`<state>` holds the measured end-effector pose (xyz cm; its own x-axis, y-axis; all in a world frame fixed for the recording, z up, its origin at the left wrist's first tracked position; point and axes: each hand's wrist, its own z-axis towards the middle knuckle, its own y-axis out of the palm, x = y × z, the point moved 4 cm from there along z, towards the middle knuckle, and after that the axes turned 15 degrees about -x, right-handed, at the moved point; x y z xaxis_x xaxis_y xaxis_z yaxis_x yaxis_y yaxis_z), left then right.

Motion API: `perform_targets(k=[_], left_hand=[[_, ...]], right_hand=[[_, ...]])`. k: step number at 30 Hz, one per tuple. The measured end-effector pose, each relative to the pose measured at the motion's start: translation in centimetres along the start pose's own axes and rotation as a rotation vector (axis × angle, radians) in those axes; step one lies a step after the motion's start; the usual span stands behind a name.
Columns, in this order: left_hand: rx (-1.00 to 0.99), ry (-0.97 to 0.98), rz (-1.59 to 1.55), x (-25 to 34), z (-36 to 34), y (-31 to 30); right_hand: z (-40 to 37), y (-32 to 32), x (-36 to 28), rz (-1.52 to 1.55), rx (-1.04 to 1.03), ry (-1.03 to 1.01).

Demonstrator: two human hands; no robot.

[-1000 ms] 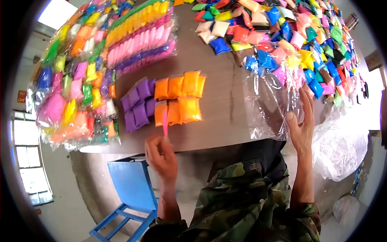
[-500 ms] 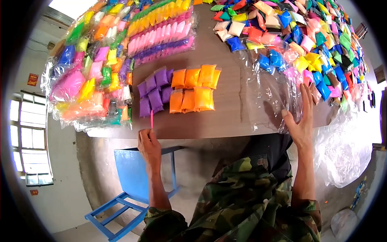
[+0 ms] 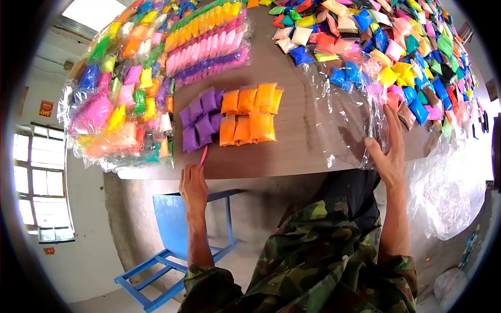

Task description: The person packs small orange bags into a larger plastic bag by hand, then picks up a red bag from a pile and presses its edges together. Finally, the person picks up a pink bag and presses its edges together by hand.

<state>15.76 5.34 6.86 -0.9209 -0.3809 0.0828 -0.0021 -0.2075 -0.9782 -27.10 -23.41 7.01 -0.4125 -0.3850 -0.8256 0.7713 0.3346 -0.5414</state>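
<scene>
Pinched between the fingers of my left hand [image 3: 193, 183] is a thin pink stick [image 3: 203, 155], its tip pointing up toward a group of purple packets [image 3: 204, 123]. That hand is at the front edge of the table. Just right of the purple group lie orange packets [image 3: 261, 126] in two rows. My right hand [image 3: 390, 159] has its thumb and fingers spread, beside clear plastic bags [image 3: 334, 128] lying flat on the tabletop. Its fingertips reach toward the loose coloured packets [image 3: 402, 73].
Clear bags of sorted packets [image 3: 117, 109] cover the table's left side, with bagged rows of packets [image 3: 209, 44] behind. A crumpled clear plastic sheet [image 3: 443, 193] hangs off the right front edge. Below the table's left front stands a blue chair [image 3: 172, 221].
The pink stick, upright before, now leans to the right in my left hand. My right hand stays spread beside the clear bags. The whole view has shifted slightly.
</scene>
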Motion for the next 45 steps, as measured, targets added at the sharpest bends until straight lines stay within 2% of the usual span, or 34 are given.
perform_targets(k=[4, 7, 9, 13, 15, 16, 18, 19, 21, 27, 29, 30, 33, 35, 39, 41, 42, 45], left_hand=[[0.011, 0.050, 0.051, 1.3, 2.4, -1.3], [0.004, 0.025, -0.095, 4.9, 4.8, -3.3], [-0.055, -0.016, -0.408, 8.3, 7.3, -4.4], [-0.121, 0.070, -0.434, 11.9, 12.0, -3.1], [-0.126, 0.225, -0.175, 12.4, 13.6, -1.4], [-0.127, 0.239, -0.178, 12.3, 14.0, -0.8], [-0.317, 0.180, -0.358, 12.2, 14.9, 0.2], [-0.327, 0.194, -0.361, 12.6, 15.0, 0.0], [-0.438, 0.036, -0.600, 12.9, 14.9, -0.7], [-0.463, 0.057, -0.760, 16.1, 14.9, -2.8], [-0.401, 0.124, -1.171, 18.5, 14.9, -3.9], [-0.404, 0.124, -1.175, 19.7, 14.8, -3.3], [-0.526, 0.191, -1.137, 23.8, 15.2, -0.5], [-0.717, 0.251, -1.293, 25.7, 15.0, 3.8], [-0.760, 0.288, -1.238, 29.1, 13.9, 4.3], [-0.824, 0.359, -1.032, 29.8, 13.2, 5.4], [-0.790, 0.379, -0.946, 30.2, 13.1, 5.0], [-0.809, 0.326, -0.793, 31.2, 13.0, 3.7]], right_hand=[[0.1, 0.1, 0.2, 0.037, 0.027, -0.021], [0.0, 0.4, 0.3, 0.065, 0.028, -0.002], [0.0, 0.5, 0.2, 0.079, 0.027, -0.021], [-0.1, 0.5, -0.3, 0.063, 0.015, -0.001], [-0.2, 0.8, 0.1, 0.065, 0.028, -0.005], [-0.4, 1.1, 0.4, 0.026, 0.024, -0.020], [-0.5, 1.1, 0.4, -0.011, 0.022, -0.029], [-0.6, 1.1, 0.5, -0.015, 0.032, -0.015], [-0.7, 1.0, 0.8, 0.055, 0.038, -0.018], [-0.8, 0.8, 0.9, 0.079, 0.055, -0.038], [-0.7, 0.7, 1.0, 0.132, 0.057, -0.047], [-0.7, 0.7, 1.1, 0.117, 0.059, -0.046], [-0.7, 0.8, 1.4, 0.177, 0.075, -0.044], [-0.7, 0.6, 1.0, 0.170, 0.075, -0.048], [-0.8, 0.6, 1.6, 0.249, 0.098, -0.075], [-0.8, 0.7, 1.8, 0.254, 0.111, -0.088], [-0.8, 0.6, 1.9, 0.251, 0.115, -0.092], [-0.8, 0.6, 1.9, 0.293, 0.131, -0.062]])
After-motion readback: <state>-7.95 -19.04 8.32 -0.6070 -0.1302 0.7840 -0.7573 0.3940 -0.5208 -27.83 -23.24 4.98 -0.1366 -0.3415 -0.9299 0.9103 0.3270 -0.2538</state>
